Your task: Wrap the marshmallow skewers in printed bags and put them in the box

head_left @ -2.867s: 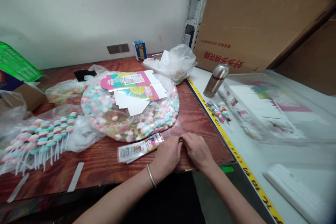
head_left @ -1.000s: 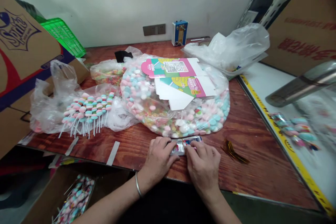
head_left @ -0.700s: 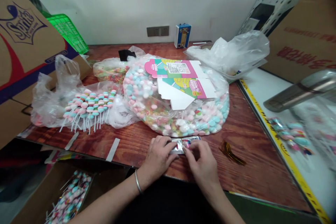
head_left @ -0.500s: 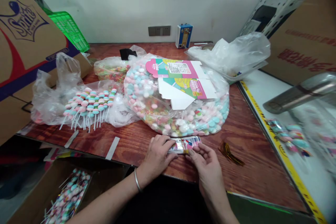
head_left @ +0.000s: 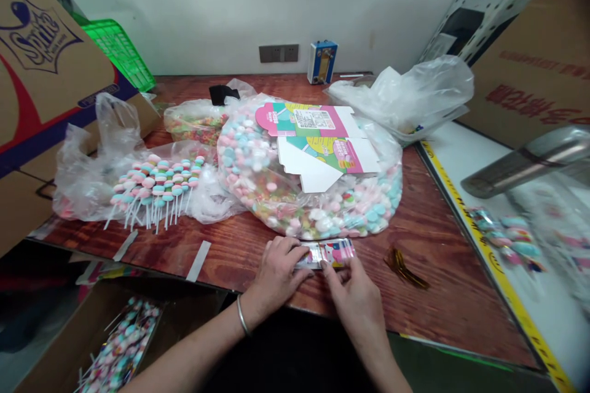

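Wrappers (head_left: 338,253) lie toward six o'clock of the view, near the edge of the worktop (head_left: 452,301). The left hand (head_left: 276,267) pinches their left end; the right hand (head_left: 354,285) grips their near right side. A loosened grip could fan the probably slick stack or spill it. From the wrappers, the round bag (head_left: 389,146) at twelve o'clock contains pastel candies (head_left: 318,218); the box (head_left: 59,347) at eight o'clock contains lollipops (head_left: 126,338), apparently wrapped, though blurred.

Glossy plastic wrappers (head_left: 340,250), wooden tabletop (head_left: 437,227), metal flask (head_left: 525,163)
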`<state>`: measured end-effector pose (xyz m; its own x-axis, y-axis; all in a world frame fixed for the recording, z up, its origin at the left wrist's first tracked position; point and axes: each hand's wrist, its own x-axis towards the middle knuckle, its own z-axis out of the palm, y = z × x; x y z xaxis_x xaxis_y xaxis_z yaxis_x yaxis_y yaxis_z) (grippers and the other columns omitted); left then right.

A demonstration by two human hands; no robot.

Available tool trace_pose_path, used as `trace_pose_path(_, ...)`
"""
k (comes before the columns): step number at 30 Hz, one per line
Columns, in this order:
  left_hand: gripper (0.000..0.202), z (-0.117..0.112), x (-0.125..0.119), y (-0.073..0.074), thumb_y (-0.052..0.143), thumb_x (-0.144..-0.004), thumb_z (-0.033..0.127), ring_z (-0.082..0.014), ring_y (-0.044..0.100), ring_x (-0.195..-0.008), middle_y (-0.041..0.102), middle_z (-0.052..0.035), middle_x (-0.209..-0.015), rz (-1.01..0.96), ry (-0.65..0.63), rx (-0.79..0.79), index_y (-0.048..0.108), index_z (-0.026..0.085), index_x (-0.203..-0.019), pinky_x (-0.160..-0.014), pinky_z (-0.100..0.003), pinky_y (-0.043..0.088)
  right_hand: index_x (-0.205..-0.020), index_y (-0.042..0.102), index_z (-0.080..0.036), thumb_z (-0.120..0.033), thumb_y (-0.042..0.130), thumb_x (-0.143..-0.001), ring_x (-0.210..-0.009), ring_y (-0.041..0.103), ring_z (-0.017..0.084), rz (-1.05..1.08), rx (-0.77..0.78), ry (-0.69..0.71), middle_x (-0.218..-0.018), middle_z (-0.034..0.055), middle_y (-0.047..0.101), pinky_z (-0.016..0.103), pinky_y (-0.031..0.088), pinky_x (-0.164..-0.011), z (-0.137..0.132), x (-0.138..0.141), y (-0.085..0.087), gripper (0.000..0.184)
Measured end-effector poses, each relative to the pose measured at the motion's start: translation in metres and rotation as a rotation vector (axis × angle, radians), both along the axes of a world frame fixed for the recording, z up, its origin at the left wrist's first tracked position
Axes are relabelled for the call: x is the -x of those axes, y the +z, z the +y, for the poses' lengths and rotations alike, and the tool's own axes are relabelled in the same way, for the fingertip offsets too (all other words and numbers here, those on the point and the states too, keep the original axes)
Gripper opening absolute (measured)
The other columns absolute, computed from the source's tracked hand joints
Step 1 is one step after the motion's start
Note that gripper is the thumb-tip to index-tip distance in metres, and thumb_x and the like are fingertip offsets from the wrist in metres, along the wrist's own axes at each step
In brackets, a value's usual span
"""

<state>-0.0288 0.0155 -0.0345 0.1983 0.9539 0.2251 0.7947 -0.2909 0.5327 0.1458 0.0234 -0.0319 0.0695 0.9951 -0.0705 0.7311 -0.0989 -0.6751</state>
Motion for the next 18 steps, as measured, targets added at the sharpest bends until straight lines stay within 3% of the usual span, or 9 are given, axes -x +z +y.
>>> trace_pose_path(2,0.032,0.0,0.0,0.0,0.068,-0.08,0.032,-0.0239,0.051,-0.098,0.061,-0.007,-0.11,0.01,-0.007,0.0,0.063,0.023,-0.111,-0.084,-0.039,0.043,-0.074,0.055,-0.023,-0.051,0.049,-0.086,-0.054,0.06,0.019,-0.052,-0.047,0.008,-0.061,0.0017,0.063,0.027,0.036,-0.051,0.002,0.002,-0.001,0.031)
trace_pose_path(6,0.031,-0.001,0.0,0.002,0.069,-0.08,0.031,-0.0238,0.051,-0.098,0.062,-0.0065,-0.11,0.039,-0.009,0.006,0.064,0.023,-0.109,-0.083,-0.039,0.043,-0.074,0.059,-0.022,-0.035,0.043,-0.091,-0.07,0.061,0.019,-0.241,-0.292,0.119,-0.084,0.0075,0.066,0.027,0.034,-0.055,0.014,0.008,0.001,0.027)
trace_pose_path(9,0.031,-0.002,-0.001,0.005,0.066,-0.082,0.031,-0.0236,0.051,-0.097,0.062,-0.0064,-0.109,0.066,-0.005,0.014,0.062,0.023,-0.112,-0.082,-0.038,0.042,-0.073,0.061,-0.021,-0.03,0.04,-0.093,-0.066,0.06,0.018,-0.254,-0.366,0.18,-0.076,0.0054,0.066,0.026,0.035,-0.057,0.018,0.004,0.003,0.03)
trace_pose_path(11,0.03,-0.002,-0.003,0.006,0.064,-0.084,0.031,-0.0229,0.051,-0.096,0.062,-0.0061,-0.109,0.073,-0.012,0.018,0.062,0.023,-0.113,-0.082,-0.038,0.041,-0.079,0.064,-0.02,-0.031,0.039,-0.094,-0.064,0.061,0.017,-0.223,-0.388,0.141,-0.075,0.005,0.068,0.026,0.038,-0.058,0.018,-0.004,0.002,0.031)
trace_pose_path(14,0.029,-0.002,-0.002,0.006,0.064,-0.084,0.031,-0.0221,0.051,-0.096,0.062,-0.0056,-0.109,0.06,-0.011,0.019,0.062,0.023,-0.112,-0.082,-0.037,0.041,-0.095,0.069,-0.017,-0.033,0.037,-0.095,-0.075,0.066,0.019,-0.16,-0.465,0.053,-0.09,0.0087,0.073,0.026,0.043,-0.067,0.016,-0.018,0.001,0.036)
trace_pose_path(18,0.03,-0.001,0.002,0.003,0.068,-0.081,0.031,-0.0234,0.052,-0.096,0.063,-0.0063,-0.108,0.028,0.003,0.042,0.063,0.022,-0.11,-0.082,-0.038,0.04,-0.097,0.071,-0.013,-0.042,0.04,-0.094,-0.077,0.067,0.022,-0.164,-0.557,-0.228,-0.089,0.012,0.074,0.028,0.045,-0.07,0.018,-0.035,0.011,0.043)
